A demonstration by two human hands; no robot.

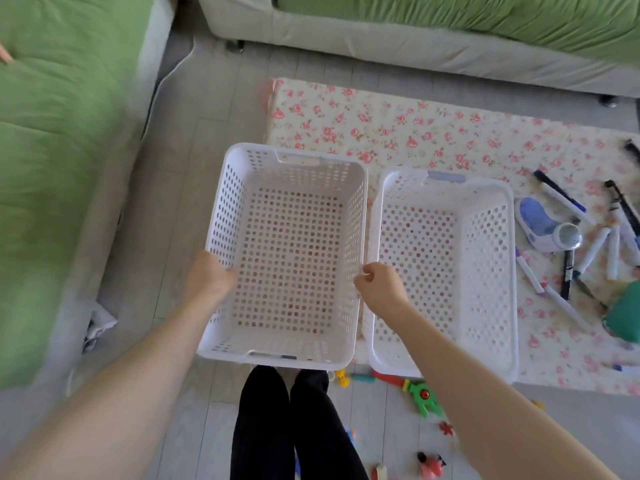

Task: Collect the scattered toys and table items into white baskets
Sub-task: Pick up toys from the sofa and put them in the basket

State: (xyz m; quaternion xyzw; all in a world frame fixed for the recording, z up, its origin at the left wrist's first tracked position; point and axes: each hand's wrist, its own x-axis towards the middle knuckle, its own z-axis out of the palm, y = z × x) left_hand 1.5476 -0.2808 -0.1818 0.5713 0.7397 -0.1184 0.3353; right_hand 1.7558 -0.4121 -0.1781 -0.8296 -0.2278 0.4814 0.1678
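Two empty white perforated baskets stand side by side. My left hand (209, 275) grips the left rim of the left basket (294, 157), and my right hand (379, 284) grips its right rim. The right basket (512, 258) sits on a floral mat (415, 133), touching the left one. Several markers (588, 251) and a blue-and-white toy (543, 226) lie scattered on the mat to the right. Small toys, among them a green one (424, 398) and a red-and-black one (431, 464), lie on the floor near my legs.
A green-cushioned sofa (59, 150) runs along the left and another (450, 15) across the top. A dark green object (625, 313) lies at the right edge of the mat. My black-clad legs (287, 427) stand below the left basket on grey floor.
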